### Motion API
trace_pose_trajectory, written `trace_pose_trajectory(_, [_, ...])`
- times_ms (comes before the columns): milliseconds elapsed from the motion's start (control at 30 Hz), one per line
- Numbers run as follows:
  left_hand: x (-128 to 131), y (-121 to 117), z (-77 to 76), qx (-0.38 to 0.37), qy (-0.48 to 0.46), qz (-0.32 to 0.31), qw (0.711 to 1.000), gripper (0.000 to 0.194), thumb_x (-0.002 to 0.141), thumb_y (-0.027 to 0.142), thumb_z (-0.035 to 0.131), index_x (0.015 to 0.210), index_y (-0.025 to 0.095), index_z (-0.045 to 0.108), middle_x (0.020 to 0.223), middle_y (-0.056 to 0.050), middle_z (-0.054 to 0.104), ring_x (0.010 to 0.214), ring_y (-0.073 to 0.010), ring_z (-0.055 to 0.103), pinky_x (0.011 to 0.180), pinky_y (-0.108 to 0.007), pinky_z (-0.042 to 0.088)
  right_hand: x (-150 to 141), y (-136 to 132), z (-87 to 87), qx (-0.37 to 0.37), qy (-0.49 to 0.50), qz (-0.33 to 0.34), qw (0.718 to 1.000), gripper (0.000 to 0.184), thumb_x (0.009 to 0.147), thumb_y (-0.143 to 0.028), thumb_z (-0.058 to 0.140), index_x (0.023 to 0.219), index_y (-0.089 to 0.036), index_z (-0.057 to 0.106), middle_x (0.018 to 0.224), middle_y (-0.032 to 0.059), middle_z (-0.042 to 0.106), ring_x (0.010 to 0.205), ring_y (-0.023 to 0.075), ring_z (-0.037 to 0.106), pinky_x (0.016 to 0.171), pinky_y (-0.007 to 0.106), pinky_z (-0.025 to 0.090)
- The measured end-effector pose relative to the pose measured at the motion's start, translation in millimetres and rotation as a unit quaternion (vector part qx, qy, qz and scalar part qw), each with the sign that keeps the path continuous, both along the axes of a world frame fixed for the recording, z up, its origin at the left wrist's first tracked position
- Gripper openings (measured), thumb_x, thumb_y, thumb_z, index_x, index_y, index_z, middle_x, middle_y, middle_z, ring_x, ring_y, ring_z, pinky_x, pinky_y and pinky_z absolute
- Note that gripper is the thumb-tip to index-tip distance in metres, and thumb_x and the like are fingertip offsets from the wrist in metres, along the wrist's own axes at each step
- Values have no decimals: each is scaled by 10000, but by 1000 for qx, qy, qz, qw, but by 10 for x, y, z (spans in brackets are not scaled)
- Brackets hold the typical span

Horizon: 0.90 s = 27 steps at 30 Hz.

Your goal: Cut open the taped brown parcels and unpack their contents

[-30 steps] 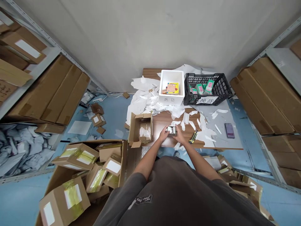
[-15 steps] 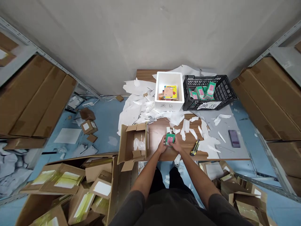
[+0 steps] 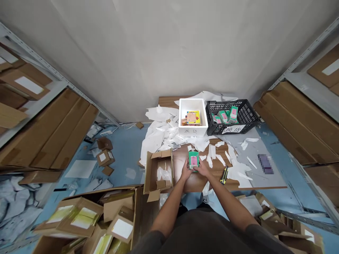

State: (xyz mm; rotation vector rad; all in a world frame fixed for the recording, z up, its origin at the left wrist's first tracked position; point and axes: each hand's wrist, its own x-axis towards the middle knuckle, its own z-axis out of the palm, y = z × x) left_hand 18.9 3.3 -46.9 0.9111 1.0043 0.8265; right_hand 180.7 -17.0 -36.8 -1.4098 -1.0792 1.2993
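Both hands hold a small green box with a pink panel [image 3: 194, 160] upright over the low wooden table [image 3: 197, 181]. My left hand [image 3: 186, 171] grips its left side and my right hand [image 3: 203, 170] its right side. An open brown carton [image 3: 158, 173] with white paper inside stands just left of my left hand. A yellow and black utility knife [image 3: 224, 174] lies on the table right of my right hand.
A white foam box [image 3: 192, 114] holding coloured packs and a black crate [image 3: 229, 113] holding several green boxes stand at the table's back. Torn white paper [image 3: 161, 132] covers table and floor. Taped cartons [image 3: 79, 217] pile at lower left; shelves with flat cardboard flank both sides.
The item between my hands went from lying flat on the table to being lifted and turned upright, showing its green and pink face. The camera view shifted.
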Motion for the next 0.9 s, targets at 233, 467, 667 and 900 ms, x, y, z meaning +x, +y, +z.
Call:
trace_pose_trajectory(233, [199,584,559,54,29,-8,998,1115,680,289,887,1693,257,422,1641,-161,558,1324,-315,654,1101,-454,553,155,521,639,59,-4,-77,995,886,715,-296,778,1555,-296,498,1422,108,692,1206,290,693,1068,481,584])
trace_pose_trajectory(467, [1325,1297,863,130,66,-26,989,975,719,242,813,1649,249,521,1597,-133,609,1288,-287,663,1123,-424,525,1221,1114,828,91,8,-162,982,842,731,-313,808,1508,-293,483,1410,127,700,1220,299,720,1064,488,599])
trace_pose_trajectory(667, [2604,1903,1121,161,56,-33,985,941,759,252,814,1654,246,524,1517,-111,684,1285,-285,677,1168,-438,502,2487,1725,1022,113,36,-208,971,868,721,-384,853,1504,-264,499,1291,131,767,1142,323,763,1027,519,617])
trace_pose_trajectory(900, [3541,2511,1435,170,58,-13,984,955,807,264,789,1699,259,448,1463,-94,722,1293,-273,686,1206,-463,475,3393,2467,1184,138,-6,-193,971,795,754,-468,849,1475,-246,598,1305,133,778,1215,351,742,1130,571,555])
